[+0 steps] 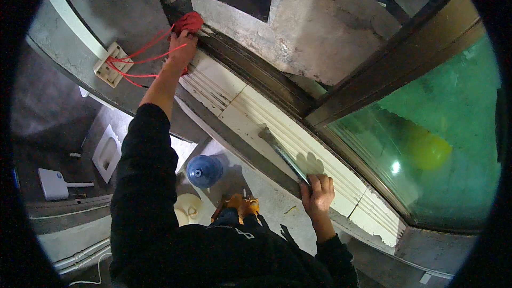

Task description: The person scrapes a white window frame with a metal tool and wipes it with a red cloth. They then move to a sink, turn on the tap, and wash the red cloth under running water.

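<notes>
My left hand (pixel 183 49) reaches out and grips a bunched red cloth (pixel 189 23) at the far left corner of the window track (pixel 256 73). Loose red wires (pixel 140 61) from a wall socket box (pixel 114 65) run close beside that hand. On the ridged white tile sill (pixel 240 106), my right hand (pixel 319 194) holds the near end of a metal bar-like tool (pixel 286 156). The tool's wider far end points away from me, over the tiles. Its exact kind cannot be told.
The sliding window's dark frame (pixel 376 54) and green-tinted glass (pixel 460 128) stand on the right. A concrete block (pixel 316 28) lies beyond the track. Below the sill are a blue water jug (pixel 205 171) and a pale plastic container (pixel 188 208). A squat toilet (pixel 107 154) is at left.
</notes>
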The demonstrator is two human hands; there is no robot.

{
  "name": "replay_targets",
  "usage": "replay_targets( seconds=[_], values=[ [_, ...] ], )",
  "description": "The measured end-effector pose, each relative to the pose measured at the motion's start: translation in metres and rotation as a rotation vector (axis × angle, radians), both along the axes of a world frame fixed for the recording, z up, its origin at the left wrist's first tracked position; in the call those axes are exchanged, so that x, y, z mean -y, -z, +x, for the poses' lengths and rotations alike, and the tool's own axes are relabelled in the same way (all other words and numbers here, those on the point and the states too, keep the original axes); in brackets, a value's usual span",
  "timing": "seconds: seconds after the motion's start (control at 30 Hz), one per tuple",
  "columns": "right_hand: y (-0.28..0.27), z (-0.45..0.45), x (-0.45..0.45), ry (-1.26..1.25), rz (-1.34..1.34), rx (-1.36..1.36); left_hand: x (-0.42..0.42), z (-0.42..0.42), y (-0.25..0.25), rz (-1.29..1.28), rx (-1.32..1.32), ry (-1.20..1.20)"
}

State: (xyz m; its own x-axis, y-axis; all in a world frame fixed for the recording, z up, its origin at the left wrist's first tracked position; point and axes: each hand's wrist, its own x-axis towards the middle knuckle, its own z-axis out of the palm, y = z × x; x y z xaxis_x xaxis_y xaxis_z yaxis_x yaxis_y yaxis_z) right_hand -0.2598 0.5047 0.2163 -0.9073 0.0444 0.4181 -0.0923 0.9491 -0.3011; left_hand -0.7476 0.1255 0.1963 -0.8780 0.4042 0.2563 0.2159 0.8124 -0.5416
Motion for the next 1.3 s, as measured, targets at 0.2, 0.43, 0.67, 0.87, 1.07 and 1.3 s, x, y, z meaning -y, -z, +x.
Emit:
replay_targets(
  seconds=[0.2,0.43,0.67,0.87,1.07,1.3],
  values=[
    [0.005,0.002,0.0,0.022,0.007,-0.008,-0.015,0.007,-0.017,0.915,-0.256,-0.112],
    [0.004,0.0,0.001,0.027,0.0,0.002,-0.048,0.011,-0.006,0.67,0.116,0.236],
    [0.002,0.0,0.001,0.027,-0.002,0.0,-0.015,-0.004,-0.008,0.46,0.141,0.211],
    [0.004,0.0,-0.003,-0.001,0.012,-0.015,0.001,-0.055,-0.009,0.132,-0.092,-0.105],
    [0.005,0.0,-0.002,0.023,0.012,-0.004,-0.032,-0.03,-0.028,0.892,-0.127,0.099],
    [0.004,-0.001,0.0,0.028,0.003,-0.002,-0.059,0.007,-0.014,0.685,0.127,0.554]
  ],
)
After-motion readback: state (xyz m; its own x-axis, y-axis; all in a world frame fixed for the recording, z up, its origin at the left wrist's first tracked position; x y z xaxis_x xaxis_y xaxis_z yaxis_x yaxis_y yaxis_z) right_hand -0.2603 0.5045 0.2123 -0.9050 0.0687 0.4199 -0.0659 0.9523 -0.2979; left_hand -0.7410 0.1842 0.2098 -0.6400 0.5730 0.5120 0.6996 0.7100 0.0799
